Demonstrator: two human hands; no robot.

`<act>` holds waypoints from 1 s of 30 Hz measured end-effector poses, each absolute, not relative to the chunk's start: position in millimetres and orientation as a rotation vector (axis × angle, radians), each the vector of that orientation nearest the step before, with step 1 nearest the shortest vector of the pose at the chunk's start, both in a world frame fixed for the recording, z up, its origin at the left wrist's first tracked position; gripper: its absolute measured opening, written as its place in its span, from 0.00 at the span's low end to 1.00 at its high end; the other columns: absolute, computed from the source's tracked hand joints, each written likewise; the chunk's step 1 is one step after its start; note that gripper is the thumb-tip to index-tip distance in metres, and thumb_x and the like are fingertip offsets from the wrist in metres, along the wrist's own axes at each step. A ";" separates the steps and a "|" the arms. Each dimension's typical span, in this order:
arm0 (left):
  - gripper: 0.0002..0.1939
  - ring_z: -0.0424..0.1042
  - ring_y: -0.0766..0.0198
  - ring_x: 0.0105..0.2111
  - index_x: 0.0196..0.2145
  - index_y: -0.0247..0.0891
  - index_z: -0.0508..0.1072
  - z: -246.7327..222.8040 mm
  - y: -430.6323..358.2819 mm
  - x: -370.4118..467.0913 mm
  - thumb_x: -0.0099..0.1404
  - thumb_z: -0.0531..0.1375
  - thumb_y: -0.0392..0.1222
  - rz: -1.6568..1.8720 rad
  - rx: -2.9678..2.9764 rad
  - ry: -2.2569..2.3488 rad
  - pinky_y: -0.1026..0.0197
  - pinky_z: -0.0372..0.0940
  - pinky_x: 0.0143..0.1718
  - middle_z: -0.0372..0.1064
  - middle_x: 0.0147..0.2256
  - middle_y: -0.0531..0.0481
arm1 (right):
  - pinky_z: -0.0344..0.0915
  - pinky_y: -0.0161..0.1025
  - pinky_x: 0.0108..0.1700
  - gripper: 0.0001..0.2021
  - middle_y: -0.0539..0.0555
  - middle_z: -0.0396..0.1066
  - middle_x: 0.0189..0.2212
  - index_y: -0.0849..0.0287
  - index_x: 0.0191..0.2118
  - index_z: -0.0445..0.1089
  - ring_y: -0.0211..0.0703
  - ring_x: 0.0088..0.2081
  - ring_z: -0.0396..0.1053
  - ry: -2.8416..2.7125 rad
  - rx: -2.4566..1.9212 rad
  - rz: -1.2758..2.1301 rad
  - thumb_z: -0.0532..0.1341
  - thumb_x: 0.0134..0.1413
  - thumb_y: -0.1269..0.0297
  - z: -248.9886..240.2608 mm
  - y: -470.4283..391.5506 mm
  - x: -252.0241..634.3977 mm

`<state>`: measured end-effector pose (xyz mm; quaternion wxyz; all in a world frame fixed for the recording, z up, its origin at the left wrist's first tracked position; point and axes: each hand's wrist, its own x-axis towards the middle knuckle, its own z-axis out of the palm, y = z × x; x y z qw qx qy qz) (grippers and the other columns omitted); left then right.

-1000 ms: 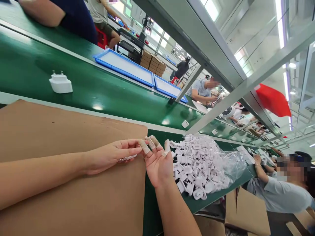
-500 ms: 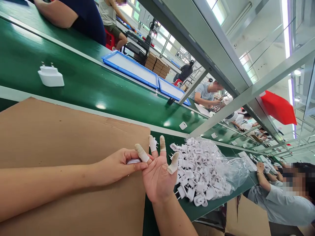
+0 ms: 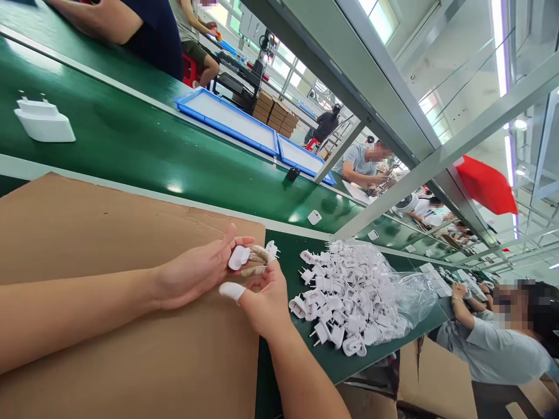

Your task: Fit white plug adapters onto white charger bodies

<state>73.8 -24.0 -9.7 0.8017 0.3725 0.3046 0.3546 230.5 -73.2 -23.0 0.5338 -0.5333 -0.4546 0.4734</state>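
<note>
My left hand reaches in from the left over the cardboard, its fingers curved around a small white plug piece. My right hand is close against it, wearing pale finger cots. Its fingers bend toward the white piece and seem to touch it or the left hand; the thumb stands apart. Some of the left fingertips are hidden. Just behind the right fingers lies a white plug with pins. To the right of my hands, a heap of white plug adapters spills from a clear plastic bag.
A brown cardboard sheet covers the bench at left. Along the green conveyor belt sit a large white plug and smaller white pieces. Blue-edged trays rest beyond it. A metal frame crosses overhead. A co-worker sits at right.
My left hand has let go of the right hand's finger and turned its palm up more. My right hand has turned over and bent its fingers. The large plug has shifted left on the belt.
</note>
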 end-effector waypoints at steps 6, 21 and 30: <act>0.41 0.66 0.45 0.67 0.58 0.48 0.77 -8.4 -24.6 71.9 0.58 0.64 0.78 0.720 0.972 0.621 0.49 0.63 0.70 0.76 0.60 0.45 | 0.73 0.37 0.37 0.21 0.56 0.84 0.43 0.56 0.43 0.81 0.45 0.41 0.78 -0.786 -1.201 1.160 0.78 0.40 0.58 -22.6 -69.2 228.2; 0.35 0.72 0.42 0.61 0.49 0.45 0.79 -39.5 11.2 69.0 0.52 0.69 0.71 0.968 1.136 1.175 0.49 0.74 0.58 0.78 0.55 0.42 | 0.71 0.33 0.36 0.20 0.55 0.83 0.47 0.56 0.40 0.81 0.40 0.39 0.77 -0.535 -1.028 1.367 0.78 0.36 0.64 -9.5 -68.2 242.0; 0.34 0.79 0.47 0.48 0.57 0.40 0.76 -10.8 89.8 104.8 0.56 0.66 0.59 0.767 1.639 1.386 0.53 0.75 0.49 0.79 0.52 0.41 | 0.75 0.41 0.43 0.24 0.56 0.76 0.46 0.55 0.54 0.79 0.44 0.39 0.75 -1.585 -1.344 0.857 0.66 0.50 0.72 -16.6 -90.8 235.7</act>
